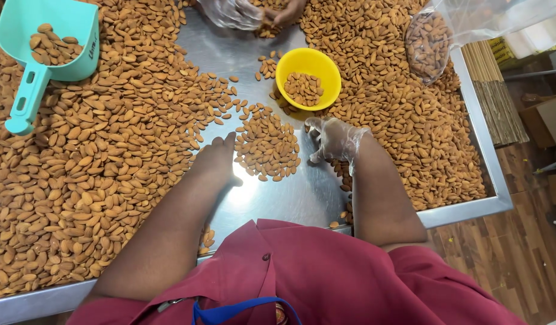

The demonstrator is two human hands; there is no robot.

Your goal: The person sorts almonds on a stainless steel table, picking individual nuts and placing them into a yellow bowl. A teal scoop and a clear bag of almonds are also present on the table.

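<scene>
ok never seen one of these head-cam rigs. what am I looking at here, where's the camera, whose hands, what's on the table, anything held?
There is one picture, taken from a camera on a person's head, looking straight down past their red top. No machine is involved, just two hands.

The left hand is bare and lies flat at the edge of a big spread of almonds. The right hand wears a thin clear glove and rests beside a small separate pile of almonds. Neither hand grips anything.

The surface is a metal table with a raised rim. On it sit a yellow bowl with some almonds inside and a teal scoop, also holding a few. A clear plastic bag with almonds hangs in at the top right.

At the top edge, another person's hands sort almonds too, one of them gloved.
</scene>
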